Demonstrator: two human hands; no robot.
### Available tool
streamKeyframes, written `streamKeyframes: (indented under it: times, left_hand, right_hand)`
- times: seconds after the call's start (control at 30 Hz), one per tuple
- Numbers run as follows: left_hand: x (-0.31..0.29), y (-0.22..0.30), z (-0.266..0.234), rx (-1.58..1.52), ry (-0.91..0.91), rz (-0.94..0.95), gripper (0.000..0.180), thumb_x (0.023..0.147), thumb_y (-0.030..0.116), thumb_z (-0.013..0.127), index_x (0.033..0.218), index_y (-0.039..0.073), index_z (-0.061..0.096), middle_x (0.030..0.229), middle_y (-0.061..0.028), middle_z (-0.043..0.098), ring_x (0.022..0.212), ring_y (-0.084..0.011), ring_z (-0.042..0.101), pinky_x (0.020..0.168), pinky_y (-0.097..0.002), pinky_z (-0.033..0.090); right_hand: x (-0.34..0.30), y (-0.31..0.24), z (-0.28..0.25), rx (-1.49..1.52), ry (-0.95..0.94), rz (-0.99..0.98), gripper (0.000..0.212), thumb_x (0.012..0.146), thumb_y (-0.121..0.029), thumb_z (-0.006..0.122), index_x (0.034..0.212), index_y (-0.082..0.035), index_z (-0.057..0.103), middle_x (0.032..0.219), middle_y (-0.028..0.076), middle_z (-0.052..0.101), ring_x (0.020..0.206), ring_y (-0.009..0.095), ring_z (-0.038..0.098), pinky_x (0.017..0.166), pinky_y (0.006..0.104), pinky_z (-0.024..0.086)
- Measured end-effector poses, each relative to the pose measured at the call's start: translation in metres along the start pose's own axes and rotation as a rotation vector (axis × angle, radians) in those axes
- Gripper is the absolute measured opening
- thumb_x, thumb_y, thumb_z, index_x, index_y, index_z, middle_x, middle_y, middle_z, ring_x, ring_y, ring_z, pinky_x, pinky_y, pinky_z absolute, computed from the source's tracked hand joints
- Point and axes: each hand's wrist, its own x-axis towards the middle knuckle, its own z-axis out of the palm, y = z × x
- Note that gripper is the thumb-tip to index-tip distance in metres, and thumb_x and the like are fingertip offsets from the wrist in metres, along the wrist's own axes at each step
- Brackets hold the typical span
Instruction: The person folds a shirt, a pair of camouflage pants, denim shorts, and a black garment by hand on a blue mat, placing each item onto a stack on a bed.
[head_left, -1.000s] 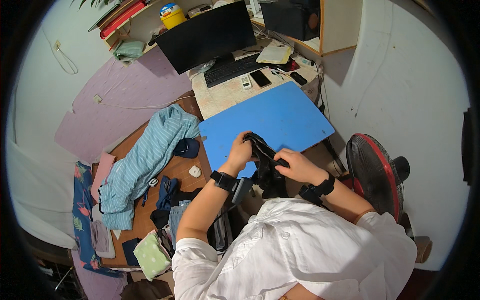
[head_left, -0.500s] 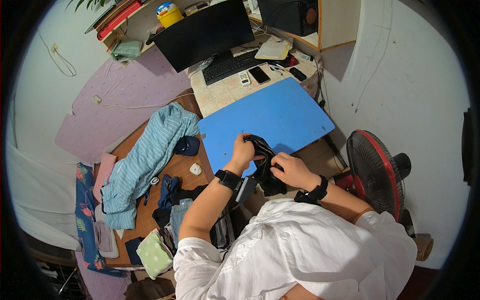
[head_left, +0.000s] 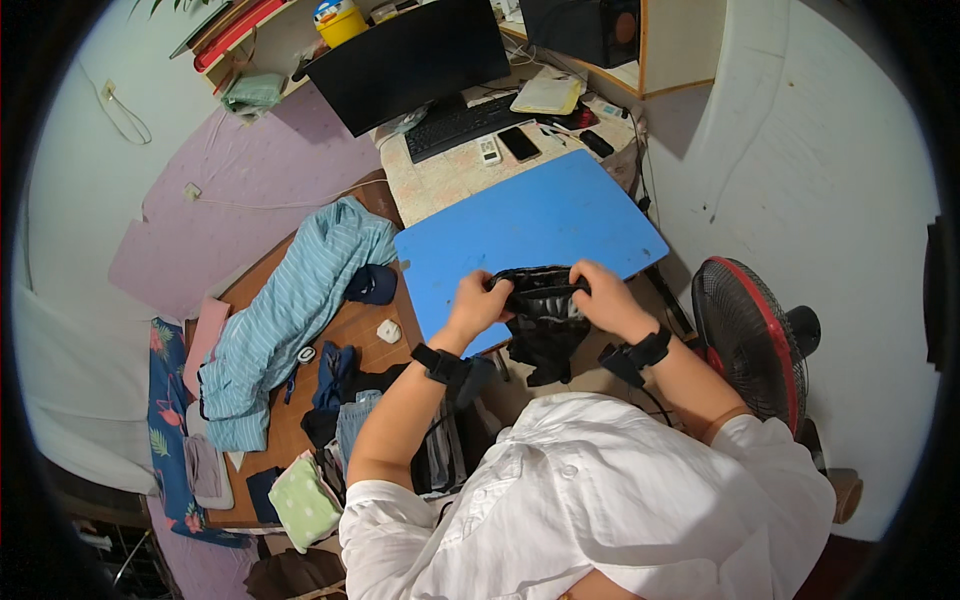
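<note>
Hanging between both hands, a black, slightly shiny cloth garment (head_left: 548, 345) is showing its open upper edge, stretched from side to side; its dark folds are making it hard to say which kind of garment it is. The left hand (head_left: 478, 302) is pinching one end of that edge, and the right hand (head_left: 606, 297) is gripping the other. The garment is hanging at the near side of a rectangular blue-topped table (head_left: 520, 220), its upper edge overlapping the tabletop in view and its lower part dangling in front. Beyond, a black keyboard (head_left: 470, 128) and a dark flat phone (head_left: 518, 143) are lying before a wide black monitor (head_left: 410, 65). To the left, a light-blue striped cloth (head_left: 275, 345) and a navy cap (head_left: 372, 285) are resting on a brown bed (head_left: 350, 320). To the right, a black-and-red round fan (head_left: 745, 340) is standing near the white wall (head_left: 820, 180).
</note>
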Motion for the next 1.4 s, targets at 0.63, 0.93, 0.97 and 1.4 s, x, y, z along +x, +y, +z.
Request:
streamKeyframes:
  times: [0.63, 0.93, 0.97, 1.4]
  left_hand:
    - [-0.051, -0.009, -0.023, 0.624, 0.066, 0.587, 0.044, 0.064, 0.025, 0.076, 0.092, 0.002, 0.052, 0.087, -0.0165, 0.057, 0.075, -0.0319, 0.058, 0.060, -0.0347, 0.046]
    - [-0.060, -0.013, -0.025, 0.603, 0.037, 0.950, 0.042, 0.070, 0.010, 0.069, 0.106, 0.004, 0.050, 0.112, -0.0175, 0.047, 0.095, -0.0352, 0.051, 0.076, -0.0377, 0.046]
    - [-0.056, -0.020, -0.028, 0.608, 0.017, 0.940, 0.038, 0.071, 0.009, 0.069, 0.104, 0.002, 0.051, 0.110, -0.0174, 0.048, 0.092, -0.0351, 0.052, 0.074, -0.0374, 0.046]
    - [-0.071, 0.011, -0.050, 0.435, -0.012, 0.840, 0.021, 0.081, 0.010, 0.061, 0.086, -0.004, 0.045, 0.095, -0.0180, 0.051, 0.081, -0.0366, 0.050, 0.066, -0.0328, 0.043]
  right_hand:
    - [0.044, -0.049, -0.051, 0.265, -0.417, -0.078, 0.019, 0.074, 0.000, 0.042, 0.084, 0.005, 0.057, 0.078, 0.005, 0.057, 0.071, 0.012, 0.051, 0.067, 0.0231, 0.042]
    - [0.050, -0.067, -0.060, 0.355, -0.437, -0.241, 0.019, 0.073, -0.003, 0.046, 0.087, 0.004, 0.058, 0.079, 0.006, 0.057, 0.069, 0.014, 0.050, 0.064, 0.0254, 0.042]
    - [0.050, -0.069, -0.061, 0.354, -0.439, -0.244, 0.019, 0.073, -0.003, 0.046, 0.087, 0.004, 0.058, 0.079, 0.006, 0.057, 0.069, 0.014, 0.050, 0.064, 0.0254, 0.042]
    - [0.049, -0.043, -0.057, 0.306, -0.525, -0.013, 0.024, 0.069, 0.003, 0.045, 0.088, 0.006, 0.058, 0.088, 0.005, 0.058, 0.076, 0.011, 0.050, 0.069, 0.0220, 0.041]
